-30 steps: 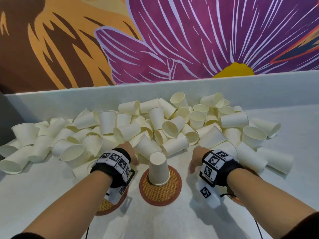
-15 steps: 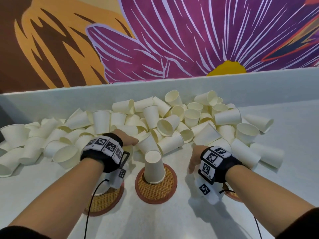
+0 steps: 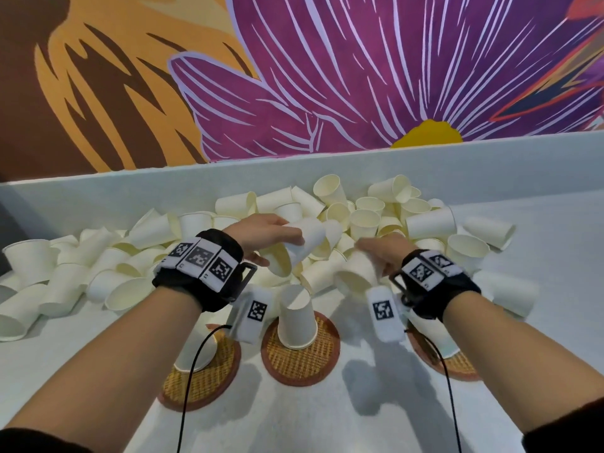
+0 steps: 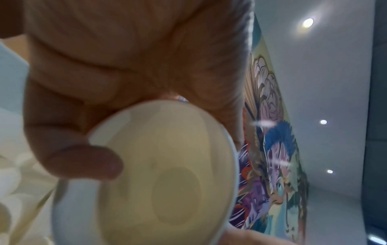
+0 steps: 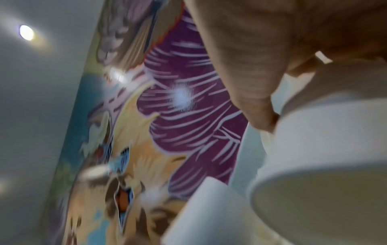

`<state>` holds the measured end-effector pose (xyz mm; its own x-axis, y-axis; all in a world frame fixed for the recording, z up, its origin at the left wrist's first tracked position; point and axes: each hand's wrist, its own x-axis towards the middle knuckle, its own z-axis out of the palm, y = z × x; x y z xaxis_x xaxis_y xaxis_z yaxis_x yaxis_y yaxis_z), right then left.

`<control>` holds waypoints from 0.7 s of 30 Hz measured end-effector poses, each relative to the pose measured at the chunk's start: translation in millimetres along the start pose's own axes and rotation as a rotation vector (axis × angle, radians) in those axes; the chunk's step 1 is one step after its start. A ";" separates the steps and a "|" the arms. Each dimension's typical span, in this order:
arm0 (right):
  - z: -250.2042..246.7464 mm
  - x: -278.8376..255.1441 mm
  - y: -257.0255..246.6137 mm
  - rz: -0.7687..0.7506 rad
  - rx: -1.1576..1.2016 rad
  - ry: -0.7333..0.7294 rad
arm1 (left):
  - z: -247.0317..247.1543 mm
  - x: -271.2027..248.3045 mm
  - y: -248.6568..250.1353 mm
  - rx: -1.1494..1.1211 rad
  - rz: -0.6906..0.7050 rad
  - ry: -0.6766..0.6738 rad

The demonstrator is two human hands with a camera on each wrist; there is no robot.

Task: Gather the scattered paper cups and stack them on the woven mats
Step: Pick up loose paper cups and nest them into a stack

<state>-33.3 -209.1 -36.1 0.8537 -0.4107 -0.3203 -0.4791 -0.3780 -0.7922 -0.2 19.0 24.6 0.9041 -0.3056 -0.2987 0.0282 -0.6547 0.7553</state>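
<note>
Nearest on the white table (image 3: pixel 327 420) lie three round woven mats. The left mat (image 3: pixel 202 380) bears an upside-down paper cup (image 3: pixel 196 349), partly hidden by the left wrist strap. The middle mat (image 3: pixel 302 358) carries another inverted cup (image 3: pixel 295 317), and the right mat (image 3: pixel 457 364) holds a third inverted cup (image 3: pixel 434 335) under the right wrist.

Above the mats, the left hand (image 3: pixel 258 232) grips a paper cup (image 3: pixel 300 245) tilted with its mouth toward the camera; the left wrist view shows fingers (image 4: pixel 83 159) curled round its rim. The right hand (image 3: pixel 382 253) clasps its own cup (image 3: pixel 356 273), mouth down and toward the camera, thumb on the wall.

Beyond the hands, the loose cup pile (image 3: pixel 376 217) sprawls across the table up to a low white wall (image 3: pixel 130 194), with a flower mural (image 3: pixel 359 76) behind.
</note>
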 end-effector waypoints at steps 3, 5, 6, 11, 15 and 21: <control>-16.7 3.2 -8.8 0.064 0.363 0.008 | 1.2 -4.4 8.5 -0.001 0.030 -0.142; -21.3 1.1 -10.5 0.070 0.478 0.016 | 5.7 -5.4 13.3 0.020 0.049 -0.231; -21.2 -0.2 -10.3 0.069 0.552 0.009 | 9.2 -5.0 14.8 0.026 0.051 -0.263; -8.1 -12.8 -4.1 -0.075 0.756 -0.048 | 35.6 6.4 20.6 -0.123 0.081 -0.171; -0.2 -25.4 -2.8 -0.187 0.714 -0.122 | 56.5 14.5 25.0 -0.340 0.109 -0.108; -1.5 -45.8 0.8 -0.352 0.926 -0.152 | 83.0 38.5 32.5 -0.589 0.118 -0.021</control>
<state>-73.1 -191.8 -21.4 0.9643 -0.2647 -0.0020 0.0979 0.3637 -0.9264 0.1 -71.4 -10.7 0.9071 -0.3705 -0.1998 0.1648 -0.1242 0.9785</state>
